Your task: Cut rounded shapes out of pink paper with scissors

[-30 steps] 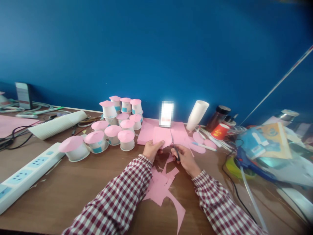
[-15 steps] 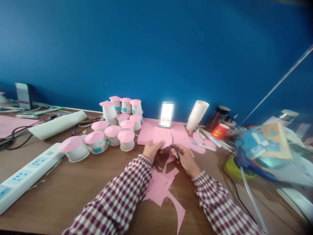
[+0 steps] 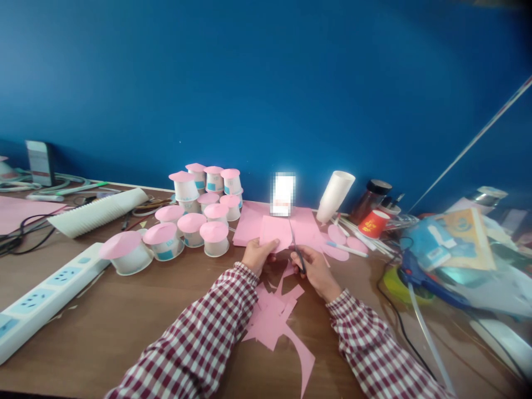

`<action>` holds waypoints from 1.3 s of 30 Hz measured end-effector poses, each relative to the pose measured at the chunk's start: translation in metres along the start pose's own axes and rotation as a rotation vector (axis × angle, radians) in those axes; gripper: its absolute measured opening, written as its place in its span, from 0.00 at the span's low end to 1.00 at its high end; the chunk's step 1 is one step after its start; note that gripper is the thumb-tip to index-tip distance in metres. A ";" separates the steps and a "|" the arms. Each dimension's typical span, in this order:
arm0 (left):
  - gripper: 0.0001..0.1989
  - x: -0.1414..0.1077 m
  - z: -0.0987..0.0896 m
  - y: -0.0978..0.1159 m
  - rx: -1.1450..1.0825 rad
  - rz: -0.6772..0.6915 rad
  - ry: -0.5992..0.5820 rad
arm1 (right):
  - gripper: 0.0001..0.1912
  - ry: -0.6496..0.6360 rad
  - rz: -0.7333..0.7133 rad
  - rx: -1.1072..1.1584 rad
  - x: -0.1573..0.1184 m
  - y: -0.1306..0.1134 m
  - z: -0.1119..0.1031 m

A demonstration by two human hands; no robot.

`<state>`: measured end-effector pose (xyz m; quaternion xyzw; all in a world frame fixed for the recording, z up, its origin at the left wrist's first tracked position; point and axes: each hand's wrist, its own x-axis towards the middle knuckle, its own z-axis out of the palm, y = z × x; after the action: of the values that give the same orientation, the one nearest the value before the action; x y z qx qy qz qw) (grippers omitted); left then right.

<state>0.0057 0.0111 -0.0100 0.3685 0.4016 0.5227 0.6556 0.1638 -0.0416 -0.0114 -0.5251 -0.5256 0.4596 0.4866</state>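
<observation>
My left hand (image 3: 258, 255) pinches a small sheet of pink paper (image 3: 276, 231), thumb on top. In my right hand (image 3: 315, 269) is a pair of dark-handled scissors (image 3: 300, 259), its blades pointing away from me along the right edge of that sheet. Below my hands lies a pile of pink paper scraps (image 3: 272, 318), some curved and pointed. Behind the held sheet rests a stack of larger pink paper (image 3: 248, 224). Pink paper ovals (image 3: 336, 252) lie to the right, with a white-and-blue marker (image 3: 347, 248) across them.
Several paper cups with pink cone tops (image 3: 215, 244) stand to the left, some stacked. A power strip (image 3: 45, 296) and a sleeve of cups (image 3: 100, 210) lie further left. On the right are leaning white cups (image 3: 336, 194), a red cup (image 3: 374, 223) and a blue glue gun (image 3: 432, 285).
Almost nothing differs. The held pink sheet has shifted very slightly to the left at its far edge, while both hands and the scissors keep their places.
</observation>
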 end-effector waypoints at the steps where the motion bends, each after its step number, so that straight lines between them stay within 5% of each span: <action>1: 0.18 0.000 0.000 0.000 0.000 -0.002 0.000 | 0.22 0.001 0.001 0.000 0.000 0.000 0.000; 39: 0.16 -0.001 0.000 0.009 -0.007 -0.043 -0.005 | 0.20 -0.007 -0.026 -0.029 0.000 -0.001 -0.001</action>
<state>0.0018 0.0116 -0.0016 0.3588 0.4061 0.5089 0.6688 0.1648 -0.0420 -0.0104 -0.5235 -0.5406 0.4476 0.4831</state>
